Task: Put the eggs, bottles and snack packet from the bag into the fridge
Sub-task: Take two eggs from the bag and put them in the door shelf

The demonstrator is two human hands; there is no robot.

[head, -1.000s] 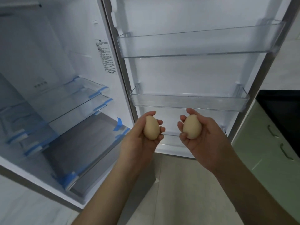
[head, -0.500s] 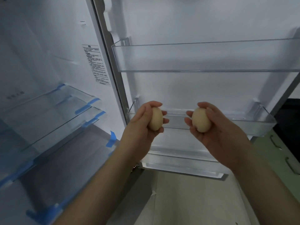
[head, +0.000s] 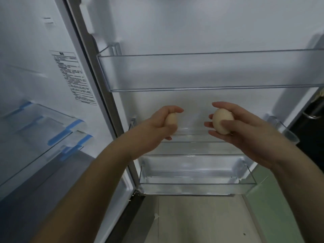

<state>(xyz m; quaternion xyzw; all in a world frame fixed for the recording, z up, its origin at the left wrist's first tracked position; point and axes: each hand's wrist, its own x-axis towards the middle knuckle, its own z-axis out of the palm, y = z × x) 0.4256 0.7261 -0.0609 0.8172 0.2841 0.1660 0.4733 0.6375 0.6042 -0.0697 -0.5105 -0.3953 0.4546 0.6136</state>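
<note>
My left hand [head: 157,127] grips a beige egg [head: 171,120], mostly covered by the fingers. My right hand [head: 235,130] holds a second beige egg [head: 222,122] in plain sight. Both hands hover in front of the open fridge door, just above the middle door shelf [head: 285,132]. The top door shelf [head: 192,71] is above them and the bottom door shelf [head: 196,186] below. The bag, bottles and snack packet are out of view.
The fridge interior is on the left, with glass shelves [head: 40,130] edged in blue tape and a label [head: 73,76] on the inner wall. A green cabinet [head: 273,207] and a dark appliance [head: 312,127] stand to the right. Beige floor [head: 192,221] lies below.
Both hands have risen and moved forward with their eggs, from below the middle door shelf to just over it. The view has closed in on the door.
</note>
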